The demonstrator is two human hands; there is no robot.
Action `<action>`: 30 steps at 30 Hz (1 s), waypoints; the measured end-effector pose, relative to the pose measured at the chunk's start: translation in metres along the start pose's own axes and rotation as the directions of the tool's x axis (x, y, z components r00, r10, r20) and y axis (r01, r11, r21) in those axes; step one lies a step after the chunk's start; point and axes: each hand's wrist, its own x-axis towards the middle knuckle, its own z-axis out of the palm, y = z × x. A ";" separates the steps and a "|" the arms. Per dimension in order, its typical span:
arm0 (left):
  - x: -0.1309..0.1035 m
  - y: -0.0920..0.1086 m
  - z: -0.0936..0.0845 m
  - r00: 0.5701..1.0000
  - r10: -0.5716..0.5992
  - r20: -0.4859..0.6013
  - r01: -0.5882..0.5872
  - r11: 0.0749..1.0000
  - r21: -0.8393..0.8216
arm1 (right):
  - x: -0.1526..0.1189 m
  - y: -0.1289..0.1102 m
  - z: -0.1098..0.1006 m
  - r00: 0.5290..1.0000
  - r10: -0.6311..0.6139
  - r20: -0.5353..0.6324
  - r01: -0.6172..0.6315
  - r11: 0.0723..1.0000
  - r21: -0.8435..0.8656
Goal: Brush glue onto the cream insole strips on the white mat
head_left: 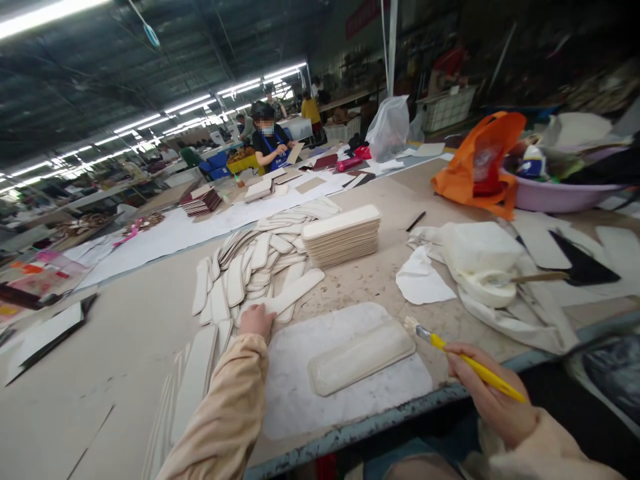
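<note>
My right hand (493,393) is closed round a paintbrush (470,361) with a yellow handle. Its pale, coated bristles point left, above the table near the edge of a white sheet. On that white sheet (285,393) lies a long cream panel (363,357) with rounded corners and a wet-looking surface. To the left, my left hand (256,321) grips the near end of a flat cream strip (300,288) on top of a loose heap of similar strips (240,273); the fingertips are partly hidden. Behind the strip stands a neat stack of cream panels (343,237).
A white tub (483,257) with a stick across it stands on cloth at right, beside crumpled white paper (423,277). Farther right are an orange bag (480,163) and a purple basin (565,193). Across the table a co-worker (273,140) handles a panel.
</note>
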 end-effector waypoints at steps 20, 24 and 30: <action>0.006 -0.004 0.003 0.991 -0.133 0.018 0.133 0.991 0.003 | -0.003 0.006 0.010 0.999 -0.048 -0.023 0.050 0.996 0.080; -0.001 0.001 0.000 0.992 -0.122 -0.016 0.121 0.992 -0.045 | -0.005 0.010 0.010 0.999 -0.045 -0.028 0.048 0.992 0.118; -0.026 0.002 -0.020 0.993 -0.087 -0.080 0.070 0.978 -0.199 | -0.005 0.004 0.004 0.999 -0.040 -0.032 0.045 0.988 0.150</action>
